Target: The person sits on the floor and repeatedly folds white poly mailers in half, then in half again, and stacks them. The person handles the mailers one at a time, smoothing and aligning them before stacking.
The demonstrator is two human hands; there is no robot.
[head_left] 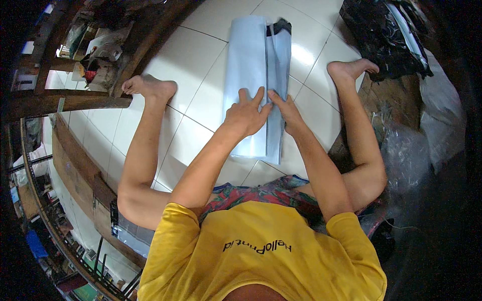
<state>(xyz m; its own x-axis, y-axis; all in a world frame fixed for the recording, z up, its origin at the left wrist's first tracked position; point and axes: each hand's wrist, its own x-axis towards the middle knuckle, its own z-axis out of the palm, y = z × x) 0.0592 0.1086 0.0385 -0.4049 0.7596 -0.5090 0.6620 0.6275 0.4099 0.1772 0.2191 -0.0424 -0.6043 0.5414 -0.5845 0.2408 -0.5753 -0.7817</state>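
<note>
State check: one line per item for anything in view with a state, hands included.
pale blue plastic mailer bag: lying flat on the tiled floor, long sides folded inward, dark contents showing at the far end
left hand: open, fingers spread, pressing flat on the bag
right hand: open, fingers pressing the folded flap
black plastic bags: piled, crumpled, by the right foot
clear plastic wrap: crumpled, at right

floor (201, 55): glossy white tiles | left: wooden frame (60, 100), maybe shelving
</note>
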